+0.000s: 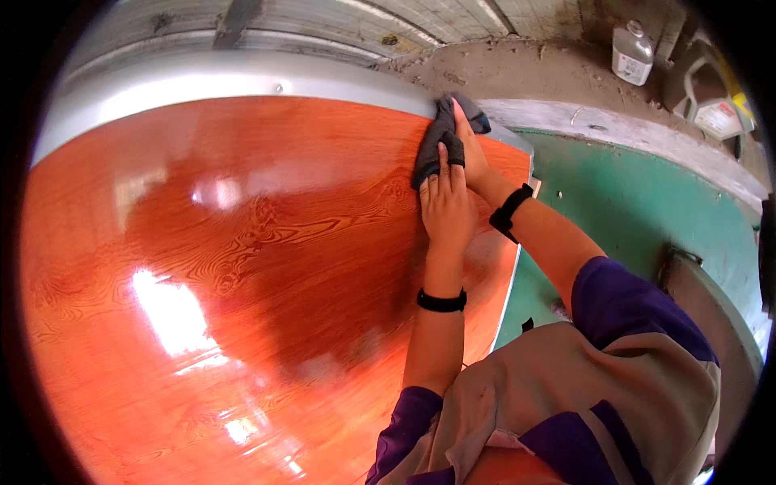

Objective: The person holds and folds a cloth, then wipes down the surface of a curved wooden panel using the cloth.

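A dark grey cloth (433,142) lies bunched on a glossy orange-red wood-grain panel (291,242), close to its far right corner. My left hand (450,209) reaches up the panel, its fingers on the cloth and partly covered by its folds. Beside it, my right hand (471,148) holds the cloth's right side against the panel's border. Part of the cloth reaches over the pale metal edge strip (242,79) along the panel's far side. The cloth hides several fingertips. Each wrist has a black band.
To the right is a green surface (600,182) with a whitish edge (545,112). Beyond it, a clear plastic bottle (632,54) and a larger jug (709,97) stand on a dirty brown ledge (503,66). Corrugated metal sheeting (315,27) rises behind the panel.
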The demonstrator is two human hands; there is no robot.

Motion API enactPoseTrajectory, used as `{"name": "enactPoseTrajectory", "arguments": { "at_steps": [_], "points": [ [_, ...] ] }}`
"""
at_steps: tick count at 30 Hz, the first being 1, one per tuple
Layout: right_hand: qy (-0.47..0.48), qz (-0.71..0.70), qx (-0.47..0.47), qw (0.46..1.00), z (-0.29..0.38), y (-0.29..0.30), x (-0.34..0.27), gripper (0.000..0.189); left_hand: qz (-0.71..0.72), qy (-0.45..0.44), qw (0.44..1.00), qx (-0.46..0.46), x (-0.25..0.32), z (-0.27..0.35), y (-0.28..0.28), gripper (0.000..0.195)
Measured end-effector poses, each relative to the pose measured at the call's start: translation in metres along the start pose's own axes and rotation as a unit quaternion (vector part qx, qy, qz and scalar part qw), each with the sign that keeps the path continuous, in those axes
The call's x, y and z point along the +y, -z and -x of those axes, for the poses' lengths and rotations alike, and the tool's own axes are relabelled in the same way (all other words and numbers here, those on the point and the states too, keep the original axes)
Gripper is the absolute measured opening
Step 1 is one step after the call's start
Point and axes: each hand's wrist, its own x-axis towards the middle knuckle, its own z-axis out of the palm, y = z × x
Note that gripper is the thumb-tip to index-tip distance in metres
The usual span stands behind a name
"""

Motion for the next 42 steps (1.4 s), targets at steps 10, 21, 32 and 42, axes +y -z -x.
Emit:
{"name": "enactPoseTrajectory", "arguments": {
  "at_steps": [10, 21, 32, 42],
  "points": [
    [-0.435, -0.025, -0.014, 0.9, 0.067, 0.058, -0.025, 0.043, 0.258, 0.124, 0.951, -0.115, 0.011, 0.038, -0.01, 0.036],
    [-0.429, -0.37, -0.119, 0.815, 0.037, 0.078, -0.133, 0.031, 0.508, 0.271, 0.816, 0.049, 0.016, 0.126, 0.086, 0.039],
    [-0.39, -0.271, -0.231, 0.849, 0.04, 0.084, -0.191, 0.024, 0.471, 0.327, 0.79, 0.219, 0.026, 0.171, 0.107, 0.04],
    [-0.315, 0.001, -0.216, 0.924, 0.08, 0.158, -0.193, 0.035, 0.62, 0.267, 0.688, 0.267, 0.039, 0.189, 0.116, 0.025]
  ]
}}
